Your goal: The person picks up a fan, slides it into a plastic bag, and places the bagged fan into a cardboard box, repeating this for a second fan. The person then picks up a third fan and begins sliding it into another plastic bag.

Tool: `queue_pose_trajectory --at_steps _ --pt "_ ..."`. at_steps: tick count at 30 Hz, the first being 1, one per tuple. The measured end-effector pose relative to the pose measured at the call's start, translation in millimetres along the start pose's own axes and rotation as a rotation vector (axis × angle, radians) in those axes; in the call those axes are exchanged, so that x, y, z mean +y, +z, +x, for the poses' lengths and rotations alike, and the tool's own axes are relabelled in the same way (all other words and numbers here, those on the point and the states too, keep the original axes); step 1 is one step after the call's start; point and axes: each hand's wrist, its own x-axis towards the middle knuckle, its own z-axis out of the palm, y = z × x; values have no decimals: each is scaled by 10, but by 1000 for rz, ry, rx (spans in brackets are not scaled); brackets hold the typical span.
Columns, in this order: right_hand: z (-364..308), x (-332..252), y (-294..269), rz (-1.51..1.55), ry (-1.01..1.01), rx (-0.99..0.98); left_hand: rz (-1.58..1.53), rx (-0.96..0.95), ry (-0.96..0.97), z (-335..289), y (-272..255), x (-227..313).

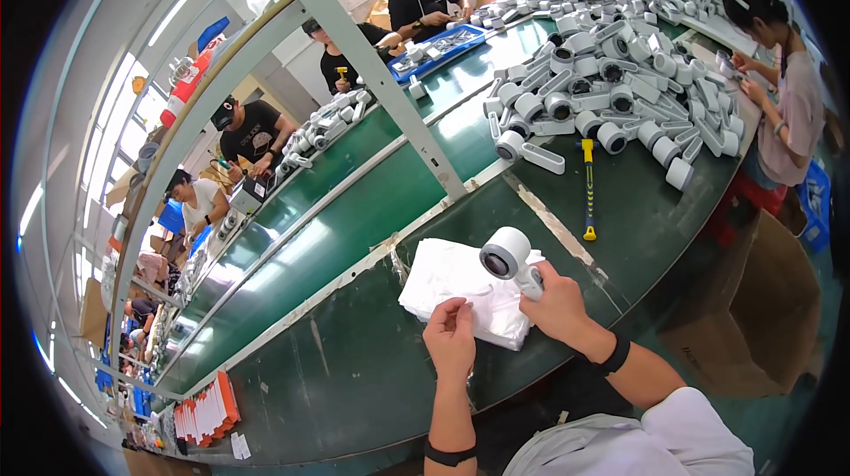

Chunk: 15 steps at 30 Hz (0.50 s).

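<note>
My right hand (560, 303) grips a white device with a round barrel head (506, 254) and a short handle, shaped like a small hair dryer. Its dark round opening faces left, above a stack of thin white plastic bags (438, 274). With fingers and thumb pinched together, my left hand (450, 339) is at the front edge of the stack, seemingly on the edge of a bag. Beyond the bags, a hammer with a yellow head and a blue-and-yellow handle (590, 197) lies on the green tabletop (354, 370).
A large heap of similar devices (611, 77) covers the far right of the table. An upright metal post (381, 77) stands to the left, before a green conveyor (301, 237). Orange-and-white flat boxes (208, 412) sit at lower left, an open carton (753, 308) at right. Several co-workers sit around.
</note>
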Motion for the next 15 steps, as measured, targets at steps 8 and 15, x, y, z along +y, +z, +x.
queue_pose_trajectory --at_steps 8,15 --pt "-121 -22 -161 -43 -68 -28 151 -84 129 -45 -64 -68" --pt "-312 -414 -261 350 -55 37 190 -121 -35 -106 17 128"
